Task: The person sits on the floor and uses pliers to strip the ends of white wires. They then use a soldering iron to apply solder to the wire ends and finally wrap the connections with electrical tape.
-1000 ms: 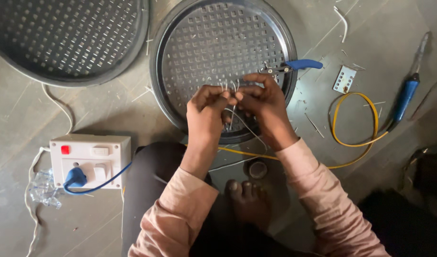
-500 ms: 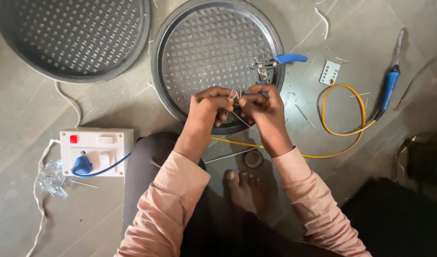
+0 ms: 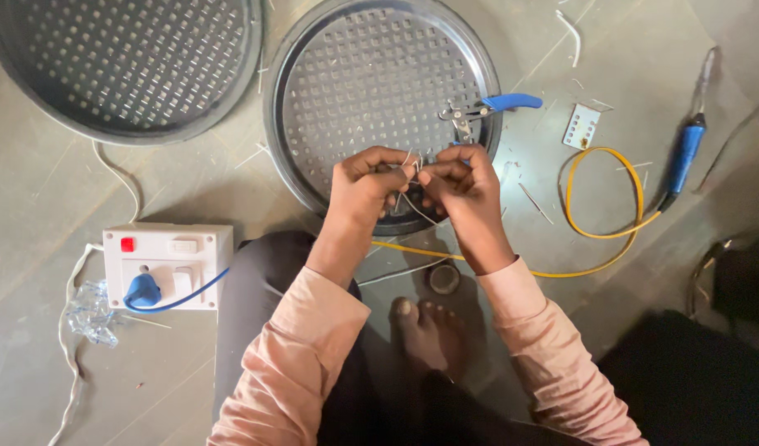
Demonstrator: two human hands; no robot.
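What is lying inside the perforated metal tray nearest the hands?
On the round perforated tray, blue-handled pliers rest at its right edge. The left hand and right hand, pinching thin wire, cover its lower rim.

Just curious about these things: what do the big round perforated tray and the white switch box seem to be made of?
Perforated tray: seemingly metal, likely steel, going by its grey sheen and punched holes. Switch box: seemingly plastic, matte white with a moulded look.
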